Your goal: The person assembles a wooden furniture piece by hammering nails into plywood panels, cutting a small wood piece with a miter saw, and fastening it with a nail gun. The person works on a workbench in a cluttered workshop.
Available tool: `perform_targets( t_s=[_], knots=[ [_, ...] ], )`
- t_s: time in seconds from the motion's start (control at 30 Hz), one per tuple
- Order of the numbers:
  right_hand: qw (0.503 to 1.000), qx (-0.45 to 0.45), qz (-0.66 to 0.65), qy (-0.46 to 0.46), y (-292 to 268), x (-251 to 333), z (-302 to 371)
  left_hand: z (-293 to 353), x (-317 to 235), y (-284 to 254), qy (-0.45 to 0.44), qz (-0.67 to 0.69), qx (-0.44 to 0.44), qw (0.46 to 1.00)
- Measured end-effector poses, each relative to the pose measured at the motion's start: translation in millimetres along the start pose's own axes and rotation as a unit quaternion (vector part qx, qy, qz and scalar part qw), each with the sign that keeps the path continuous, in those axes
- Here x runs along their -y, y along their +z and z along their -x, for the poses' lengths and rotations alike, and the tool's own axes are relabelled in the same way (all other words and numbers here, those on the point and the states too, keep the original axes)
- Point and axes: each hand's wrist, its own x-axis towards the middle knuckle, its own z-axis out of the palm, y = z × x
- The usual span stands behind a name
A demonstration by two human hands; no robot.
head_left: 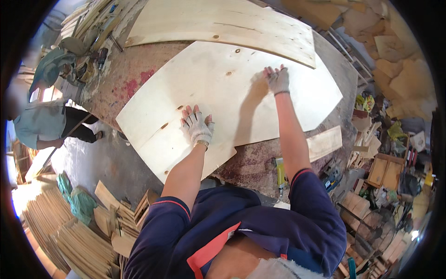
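Observation:
A large pale plywood sheet [218,93] with dark knots lies on the worktable in front of me. My left hand [198,126], in a fingerless knit glove, is flat on its near left part, fingers spread. Farther out to the right, my right hand [278,80], gloved the same way, is at the sheet's surface with fingers apart and a little bent; whether it presses down I cannot tell. Neither hand grips anything. Beyond them, a second plywood board [223,25] overlaps the sheet's far edge.
The stained worktable [125,69] carries a dark power drill [102,58] at left, a yellow-green tool [280,172] and a wood offcut [325,143] near me. A person [44,121] stands at left. Stacked curved wood strips [83,246] are at lower left; scrap wood and clutter fill the right.

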Motion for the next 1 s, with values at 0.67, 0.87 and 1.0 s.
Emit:
perform_targets(
  t_s=[0.67, 0.87, 1.0],
  knots=[
    [1.0, -0.016, 0.019, 0.013, -56.3, -59.8, 73.6, 5.3, 1.7, 1.3, -0.014, 0.019, -0.03, 0.999],
    [0.996, -0.044, -0.035, 0.07, -160.4, -16.4, 290.1, -0.5, 17.4, 3.8, -0.023, 0.295, -0.127, 0.947],
    [0.983, -0.018, 0.159, -0.094, -215.7, 10.2, 405.7, -14.6, 38.2, -29.5, -0.19, 0.866, -0.046, 0.46]
  ],
)
